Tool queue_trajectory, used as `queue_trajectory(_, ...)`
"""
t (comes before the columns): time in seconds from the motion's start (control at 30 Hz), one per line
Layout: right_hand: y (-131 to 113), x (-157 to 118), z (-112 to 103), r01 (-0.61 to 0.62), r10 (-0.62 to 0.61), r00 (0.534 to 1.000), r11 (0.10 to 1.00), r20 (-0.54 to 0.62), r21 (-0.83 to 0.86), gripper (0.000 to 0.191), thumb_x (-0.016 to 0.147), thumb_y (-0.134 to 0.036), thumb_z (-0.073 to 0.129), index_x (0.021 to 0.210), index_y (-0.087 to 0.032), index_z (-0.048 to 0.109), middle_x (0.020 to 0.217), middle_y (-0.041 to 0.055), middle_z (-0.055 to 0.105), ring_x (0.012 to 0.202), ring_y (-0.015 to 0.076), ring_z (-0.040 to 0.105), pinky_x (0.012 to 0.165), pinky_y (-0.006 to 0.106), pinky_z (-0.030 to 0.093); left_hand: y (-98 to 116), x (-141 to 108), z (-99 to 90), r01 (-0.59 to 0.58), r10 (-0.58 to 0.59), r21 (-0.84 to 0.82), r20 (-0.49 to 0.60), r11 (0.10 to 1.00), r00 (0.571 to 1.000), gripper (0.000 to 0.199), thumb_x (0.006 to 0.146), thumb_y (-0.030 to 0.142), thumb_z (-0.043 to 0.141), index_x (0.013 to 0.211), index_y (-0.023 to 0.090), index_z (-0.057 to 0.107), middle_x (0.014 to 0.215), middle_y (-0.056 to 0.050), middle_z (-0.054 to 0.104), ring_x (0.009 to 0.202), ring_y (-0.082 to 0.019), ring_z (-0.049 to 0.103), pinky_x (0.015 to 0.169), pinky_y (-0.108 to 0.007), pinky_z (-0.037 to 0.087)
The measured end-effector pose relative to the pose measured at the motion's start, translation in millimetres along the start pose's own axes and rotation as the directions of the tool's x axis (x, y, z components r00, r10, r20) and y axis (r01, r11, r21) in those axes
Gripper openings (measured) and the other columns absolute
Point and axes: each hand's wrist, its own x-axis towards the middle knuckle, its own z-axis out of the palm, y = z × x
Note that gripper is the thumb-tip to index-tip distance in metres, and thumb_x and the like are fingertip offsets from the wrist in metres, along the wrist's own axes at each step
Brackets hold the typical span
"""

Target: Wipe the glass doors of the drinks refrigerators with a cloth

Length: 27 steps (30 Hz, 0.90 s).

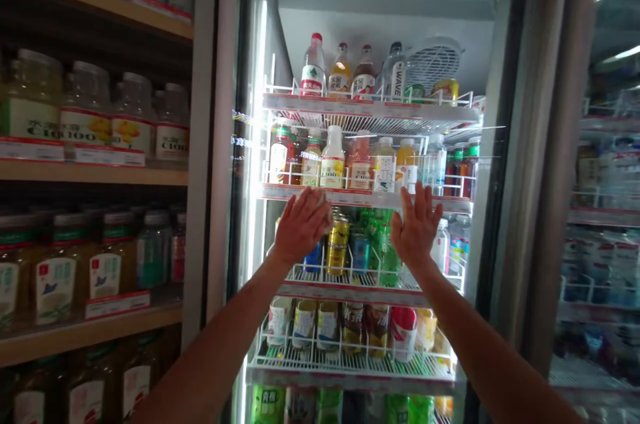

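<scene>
Both arms reach up toward the glass door (380,4) of a lit drinks cooler. My left hand (303,224) is raised in front of the third shelf, its fingers wrapped round a pale, crumpled piece, perhaps a cloth, that shows at its right edge beside a gold can (338,245). My right hand (416,225) has its fingers spread, palm toward the glass, right of the green bottles (387,254); it holds nothing. Whether either one touches the glass is hard to tell. Behind the door, bottles (333,161) line the second shelf and a red-capped bottle (313,67) stands on the top one.
Wooden shelves (95,171) with rows of bottled drinks stand at the left, beyond a metal frame (200,144). Another glass-fronted cooler (600,211) is at the right. Cans (327,325) fill the cooler's lower shelf.
</scene>
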Motion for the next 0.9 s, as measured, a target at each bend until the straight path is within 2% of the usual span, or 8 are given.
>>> queue_trajectory(0.13,-1.7,0.1,-0.2,-0.005,0.005,1.000,1.000,0.008,-0.012,0.054,0.087,-0.032,0.038,0.139,-0.020,0.034,0.148,0.0120,0.031,0.140,0.0260,0.020,0.110,0.050,0.018,-7.7,23.6,7.3,0.294,-0.288,0.011,-0.165,0.956,0.943,0.042,0.087,0.025,0.045,0.128,0.018,0.047,0.144,-0.011,0.036,0.140,-0.025,0.018,0.110,-0.047,0.028)
queue_trajectory(0.27,-1.0,0.4,-1.3,-0.002,0.003,1.000,1.000,0.007,-0.015,0.053,0.088,-0.033,0.038,0.138,-0.019,0.036,0.148,0.0123,0.032,0.139,0.0257,0.021,0.110,0.049,0.018,35.4,38.0,22.6,0.002,-0.003,-0.014,-0.047,1.000,0.999,0.038,0.087,0.034,0.047,0.122,0.019,0.052,0.139,-0.008,0.045,0.138,-0.025,0.023,0.108,-0.044,0.031)
queue_trajectory(0.37,1.0,-0.2,-2.9,0.019,-0.019,1.000,1.000,0.007,0.000,0.053,0.088,-0.033,0.037,0.139,-0.019,0.035,0.148,0.0117,0.031,0.140,0.0247,0.021,0.110,0.048,0.017,50.0,42.7,26.6,-0.167,0.167,-0.032,0.005,0.985,0.986,0.037,0.087,0.039,0.048,0.118,0.020,0.055,0.135,-0.007,0.050,0.135,-0.025,0.031,0.109,-0.043,0.031)
queue_trajectory(0.53,0.8,-1.4,-4.0,0.014,-0.014,1.000,1.000,0.016,0.025,0.054,0.087,-0.031,0.039,0.140,-0.022,0.032,0.149,0.0107,0.030,0.140,0.0250,0.020,0.110,0.048,0.017,5.3,54.5,18.7,0.160,-0.162,-0.027,-0.065,0.987,0.985,0.040,0.087,0.034,0.048,0.123,0.019,0.052,0.142,-0.011,0.041,0.137,-0.028,0.024,0.110,-0.049,0.027)
queue_trajectory(0.6,0.4,-1.5,-3.4,0.007,-0.008,1.000,1.000,0.012,0.029,0.055,0.087,-0.031,0.039,0.141,-0.023,0.031,0.149,0.0102,0.030,0.140,0.0255,0.021,0.110,0.049,0.017,4.9,56.1,19.3,0.230,-0.233,-0.042,-0.086,0.972,0.969,0.040,0.087,0.031,0.047,0.125,0.018,0.050,0.144,-0.011,0.037,0.139,-0.028,0.020,0.110,-0.050,0.027)
queue_trajectory(0.7,2.0,-1.9,-2.4,0.015,-0.015,1.000,1.000,0.007,0.027,0.055,0.087,-0.031,0.039,0.141,-0.023,0.031,0.149,0.0100,0.030,0.140,0.0257,0.021,0.110,0.049,0.017,32.7,52.2,25.3,0.021,-0.021,-0.092,0.001,0.995,1.000,0.036,0.088,0.033,0.046,0.121,0.019,0.053,0.141,-0.008,0.042,0.139,-0.026,0.021,0.110,-0.046,0.030)
queue_trajectory(0.8,4.7,-2.7,-2.0,0.033,-0.033,0.999,0.999,0.008,0.027,0.054,0.088,-0.031,0.038,0.140,-0.022,0.032,0.149,0.0103,0.030,0.140,0.0251,0.021,0.110,0.048,0.017,46.5,50.1,27.8,-0.234,0.250,-0.153,0.094,0.960,0.964,0.033,0.089,0.034,0.047,0.118,0.021,0.055,0.138,-0.004,0.047,0.137,-0.023,0.026,0.110,-0.041,0.031)
queue_trajectory(0.9,5.5,-3.3,-2.2,0.048,-0.048,0.999,0.998,0.009,0.034,0.054,0.087,-0.031,0.039,0.140,-0.021,0.034,0.149,0.0106,0.030,0.140,0.0247,0.020,0.110,0.048,0.017,22.2,56.4,23.1,-0.095,0.098,-0.068,0.039,0.993,0.994,0.034,0.089,0.031,0.045,0.120,0.020,0.054,0.138,-0.007,0.046,0.136,-0.024,0.029,0.109,-0.044,0.032)
